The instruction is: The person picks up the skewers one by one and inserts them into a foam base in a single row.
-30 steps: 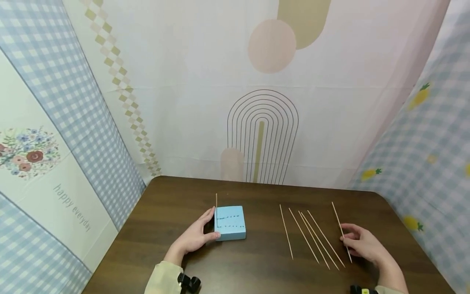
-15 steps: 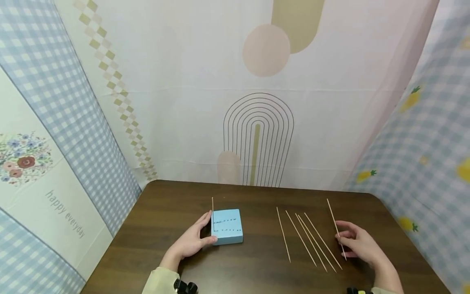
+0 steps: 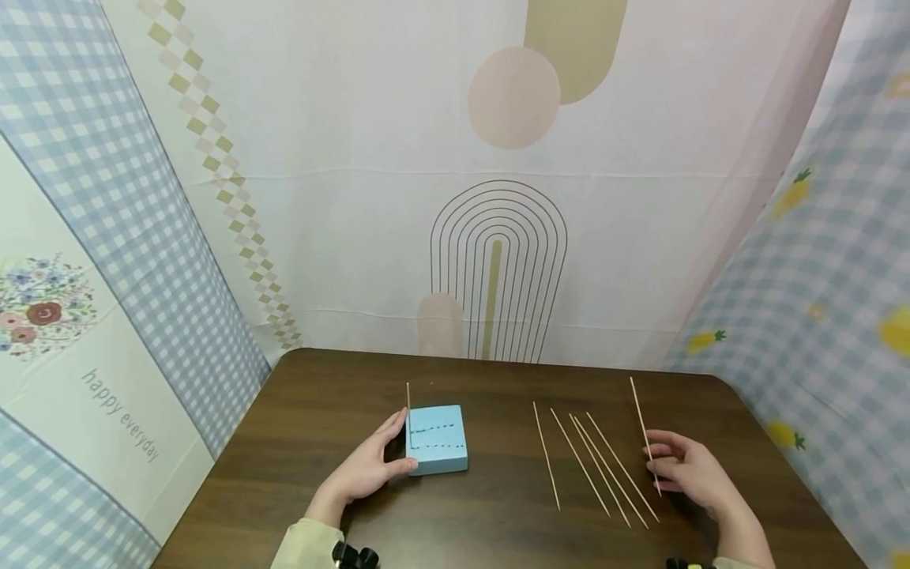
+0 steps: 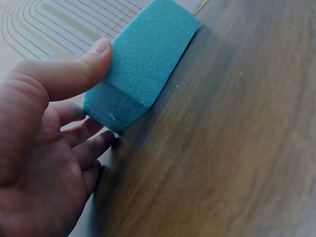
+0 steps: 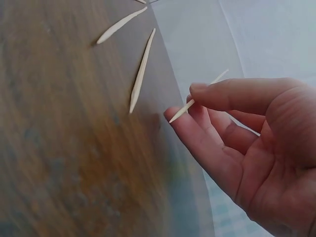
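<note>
in the head view, the left hand gripped the blue block on the left part of the brown table, thumb at the near left corner and the other fingers along the left side. a thin upright stick rose at the block's left edge, beside two rows of dark marks. the right hand pinched a held stick above the table's right part, tilted with its upper end toward the left. between the hands lay five loose sticks, roughly side by side. compared with a second earlier, the held stick had shifted upward and a little to the left against the loose ones, and its lower end reached less far below the fingers; block, upright stick and loose sticks had kept their places, though the whole scene sat slightly differently in view. in the left wrist view, the thumb pressed on the block's face while the other fingers bent against its end. in the right wrist view, thumb and forefinger pinched the held stick near its pointed tip, the remaining fingers curling loosely; pointed loose sticks lay apart on the wood.
</note>
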